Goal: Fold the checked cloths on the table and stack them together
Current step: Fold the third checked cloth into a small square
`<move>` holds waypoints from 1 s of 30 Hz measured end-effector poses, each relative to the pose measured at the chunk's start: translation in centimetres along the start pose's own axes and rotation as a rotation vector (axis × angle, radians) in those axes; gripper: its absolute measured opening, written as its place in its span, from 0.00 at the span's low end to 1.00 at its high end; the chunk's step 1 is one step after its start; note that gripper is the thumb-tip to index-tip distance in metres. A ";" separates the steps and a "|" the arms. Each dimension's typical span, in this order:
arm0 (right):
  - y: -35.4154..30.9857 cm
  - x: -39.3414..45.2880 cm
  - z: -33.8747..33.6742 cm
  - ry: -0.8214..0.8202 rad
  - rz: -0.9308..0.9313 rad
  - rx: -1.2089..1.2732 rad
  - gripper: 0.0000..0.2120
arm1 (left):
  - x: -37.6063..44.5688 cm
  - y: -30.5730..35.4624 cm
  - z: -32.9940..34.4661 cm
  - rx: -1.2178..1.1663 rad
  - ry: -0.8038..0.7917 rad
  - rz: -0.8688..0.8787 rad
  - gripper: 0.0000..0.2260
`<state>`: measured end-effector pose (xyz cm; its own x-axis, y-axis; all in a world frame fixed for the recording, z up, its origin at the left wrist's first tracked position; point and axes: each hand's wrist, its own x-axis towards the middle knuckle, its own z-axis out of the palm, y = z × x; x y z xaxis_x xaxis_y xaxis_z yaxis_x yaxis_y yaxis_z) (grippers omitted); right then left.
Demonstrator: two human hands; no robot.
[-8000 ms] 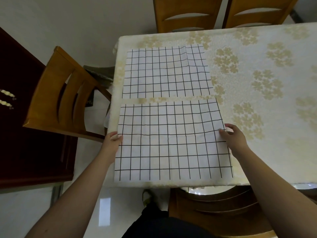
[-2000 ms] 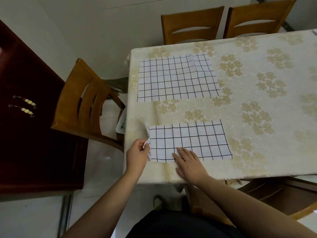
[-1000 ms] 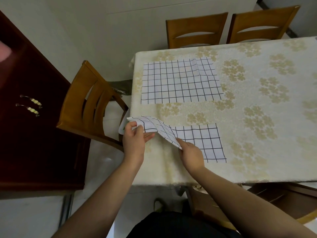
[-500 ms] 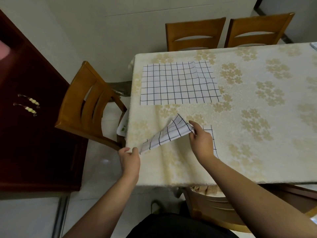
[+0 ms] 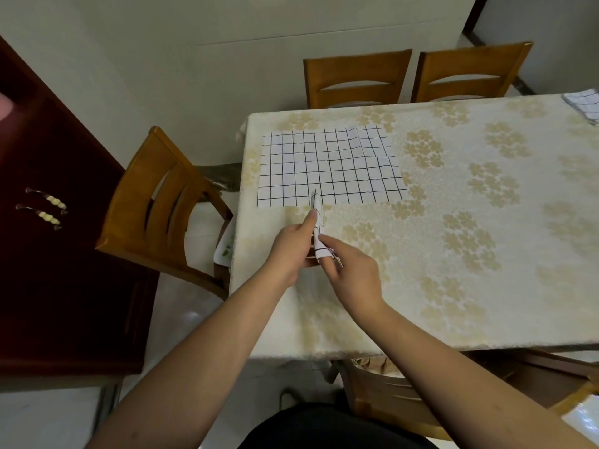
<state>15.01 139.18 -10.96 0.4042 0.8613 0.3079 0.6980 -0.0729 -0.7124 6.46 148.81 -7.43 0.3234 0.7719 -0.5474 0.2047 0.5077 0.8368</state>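
While pinching folded cloth (image 5: 317, 222) edge-on, both hands (image 5: 321, 254) curled.

I see the folded checked cloth (image 5: 317, 222) held upright and edge-on between both hands, above the desk (image 5: 453, 286). It is white with a black grid. The second checked cloth (image 5: 330, 166) lies flat and unfolded further back, slightly rippled near its right side.

checked cloths (image 5: 330, 166): 3 | chairs (image 5: 155, 202): 4 | table (image 5: 453, 270): 1 | hands (image 5: 290, 247): 2
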 end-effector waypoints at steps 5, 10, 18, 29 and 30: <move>2.2 -0.8 0.1 0.051 -0.300 -0.145 0.15 | 0.5 0.0 0.6 0.086 -0.051 0.092 0.10; 5.9 -2.8 0.6 -0.023 -0.319 -0.278 0.17 | 1.7 -3.0 -0.3 0.034 -0.012 0.029 0.09; 12.0 -9.0 1.2 -0.405 -0.060 -0.466 0.19 | 4.3 -13.6 -6.7 0.204 0.181 -0.301 0.12; 13.0 -9.4 4.4 -0.622 -0.005 -0.525 0.30 | 2.6 -16.9 -7.9 0.167 0.179 -0.215 0.19; 12.8 -9.3 4.7 -0.638 -0.014 -0.531 0.32 | 2.7 -17.1 -8.0 0.154 0.161 -0.216 0.19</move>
<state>17.42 132.57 -25.95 0.0923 0.9720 -0.2159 0.9512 -0.1502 -0.2694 -3.53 145.23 -23.31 0.1090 0.7092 -0.6965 0.3947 0.6122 0.6851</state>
